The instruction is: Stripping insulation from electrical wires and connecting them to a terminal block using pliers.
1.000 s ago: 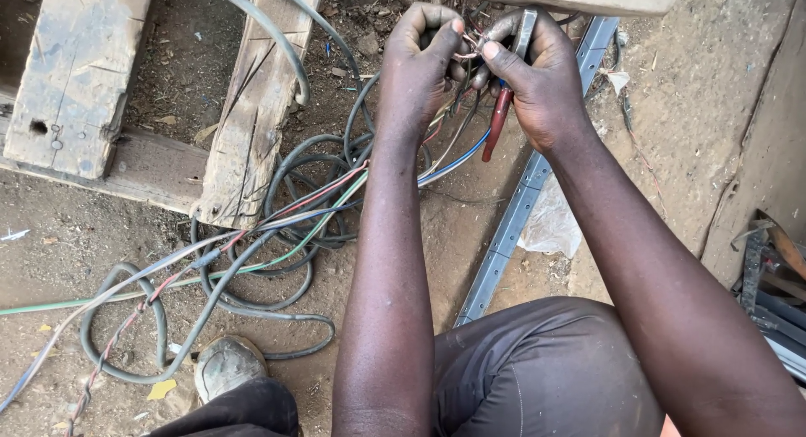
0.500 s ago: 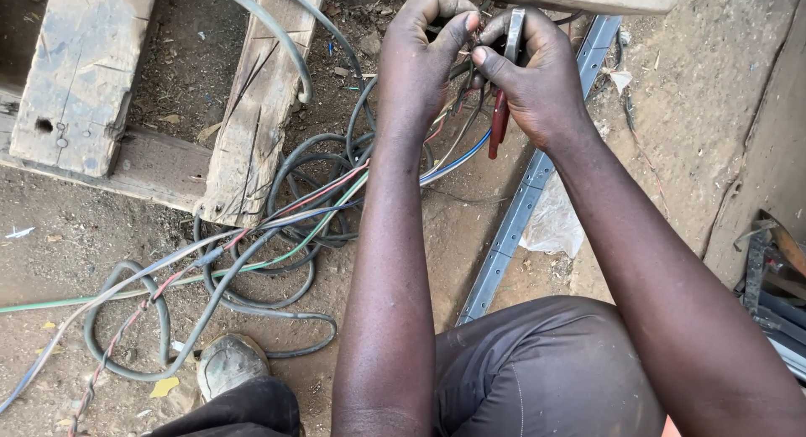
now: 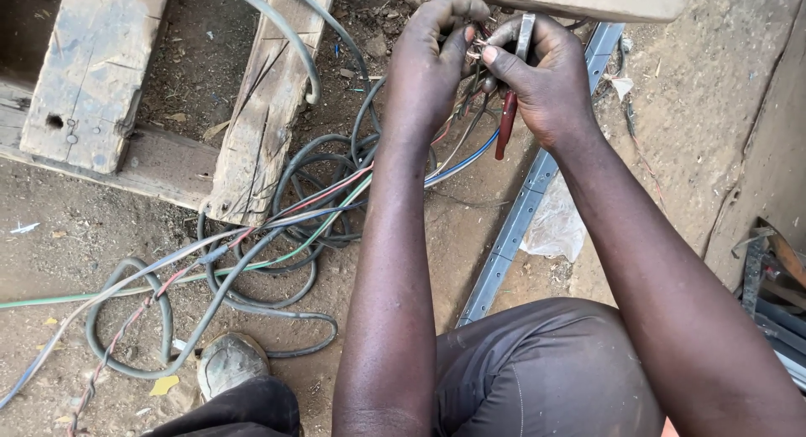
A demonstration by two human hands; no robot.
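Bare dirt ground [image 3: 92, 244], dusty, scattered with small debris. On it: wooden planks [image 3: 92, 76] at the far left, joined as a rough frame; coils of grey cable [image 3: 252, 277] with loose red, green and blue wires [image 3: 327, 206] running across the middle; a perforated metal rail [image 3: 512, 244] lying diagonally; crumpled clear plastic [image 3: 556, 227] just beside the rail; a worn shoe [image 3: 231, 363] at the near edge.

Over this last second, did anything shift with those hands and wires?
Hardly. The left hand and right hand have drawn slightly closer at the wire ends, fingers working them. The right hand keeps hold of the red-handled pliers. The coiled cables, wooden planks and metal rail lie as before.
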